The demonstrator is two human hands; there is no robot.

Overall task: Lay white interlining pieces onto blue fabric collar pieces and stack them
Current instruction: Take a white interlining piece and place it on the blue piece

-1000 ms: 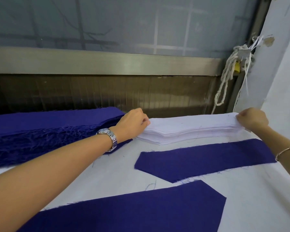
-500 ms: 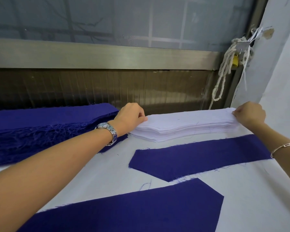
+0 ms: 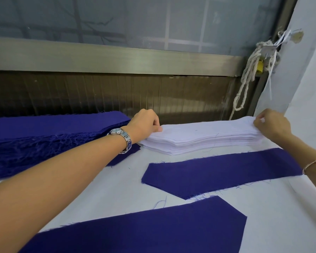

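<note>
Across the white-covered table (image 3: 98, 194), a thick pile of blue fabric (image 3: 44, 136) with frayed edges fills the far left. Two single blue collar pieces lie flat and apart: the near blue piece (image 3: 153, 230) at the bottom, and the middle blue piece (image 3: 221, 172) just in front of the white interlining stack (image 3: 199, 137). That stack sits at the far side of the table, between the hands. The left hand (image 3: 144, 123) curls its fingers at the stack's left tip with the thumb pressed on the top sheet. The right hand (image 3: 272, 125) pinches the top layers at the right end. A wristwatch (image 3: 122, 137) and a bracelet (image 3: 314, 163) sit on the wrists. The step looks like peeling off one sheet, though whether only one is caught cannot be told. Rubbing thumb against fingertip should part a single layer. Raising both ends together, lightly taut, would keep it from folding before its points are matched to the middle blue piece.
</note>
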